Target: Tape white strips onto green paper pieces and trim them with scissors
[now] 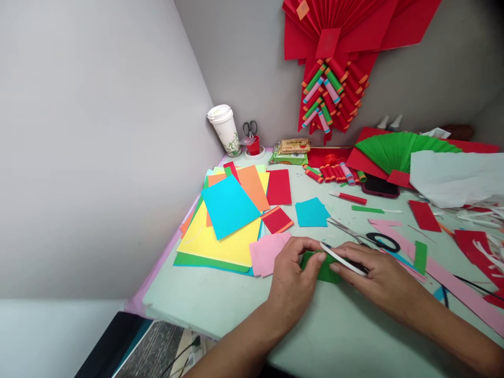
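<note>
Low over the near part of the table, my left hand (297, 268) pinches a piece of green paper (326, 270) between thumb and fingers. My right hand (372, 270) is closed at the other side of the paper, its fingers on a narrow white strip (342, 259). The far end of that strip reaches my left fingertips. Whether the strip is stuck to the paper, I cannot tell. Just beyond my hands lie black-handled scissors (366, 236), blades pointing left. Pink paper squares (270, 254) sit beside my left hand, and blue squares (312, 212) lie farther back.
A stack of coloured sheets (220, 247) covers the table's left side. Behind it stand a lidded white cup (224, 128) and a red holder (254, 146) with scissors. Small paper rolls (334, 172), a green fan (405, 149) and red scraps (425, 215) lie at the back and right.
</note>
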Available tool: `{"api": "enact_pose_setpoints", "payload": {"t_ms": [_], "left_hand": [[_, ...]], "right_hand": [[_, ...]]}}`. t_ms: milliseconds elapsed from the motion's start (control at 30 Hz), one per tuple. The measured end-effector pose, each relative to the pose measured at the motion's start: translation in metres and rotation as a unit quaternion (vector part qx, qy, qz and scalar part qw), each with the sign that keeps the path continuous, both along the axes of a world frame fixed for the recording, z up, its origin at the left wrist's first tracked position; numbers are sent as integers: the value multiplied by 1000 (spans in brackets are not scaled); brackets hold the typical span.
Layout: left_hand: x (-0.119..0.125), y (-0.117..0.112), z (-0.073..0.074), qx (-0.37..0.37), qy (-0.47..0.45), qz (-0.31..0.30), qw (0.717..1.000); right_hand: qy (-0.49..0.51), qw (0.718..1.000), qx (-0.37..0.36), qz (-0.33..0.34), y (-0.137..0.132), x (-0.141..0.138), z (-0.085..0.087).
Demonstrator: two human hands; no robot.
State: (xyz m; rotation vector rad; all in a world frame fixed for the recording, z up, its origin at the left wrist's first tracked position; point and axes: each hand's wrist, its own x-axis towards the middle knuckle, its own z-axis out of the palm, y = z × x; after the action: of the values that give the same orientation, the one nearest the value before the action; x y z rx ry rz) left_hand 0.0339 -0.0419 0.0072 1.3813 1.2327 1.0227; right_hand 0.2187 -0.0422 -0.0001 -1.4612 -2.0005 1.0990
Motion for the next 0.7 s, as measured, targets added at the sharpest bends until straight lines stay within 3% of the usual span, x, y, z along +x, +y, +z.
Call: {"api": "enact_pose_setpoints", "payload": {"t_ms": [167,433,700], "left_hand": [[-2,1,1,-11,-2,8,1000],[-3,1,-2,-25,-34,10,999],[-3,1,-1,-52,-88,15,995]], "right_hand": [[-7,1000,6,-12,3,4,-4],[-2,996,3,-90,5,6,0],[-1,995,-6,-103,6,7,1]]}}
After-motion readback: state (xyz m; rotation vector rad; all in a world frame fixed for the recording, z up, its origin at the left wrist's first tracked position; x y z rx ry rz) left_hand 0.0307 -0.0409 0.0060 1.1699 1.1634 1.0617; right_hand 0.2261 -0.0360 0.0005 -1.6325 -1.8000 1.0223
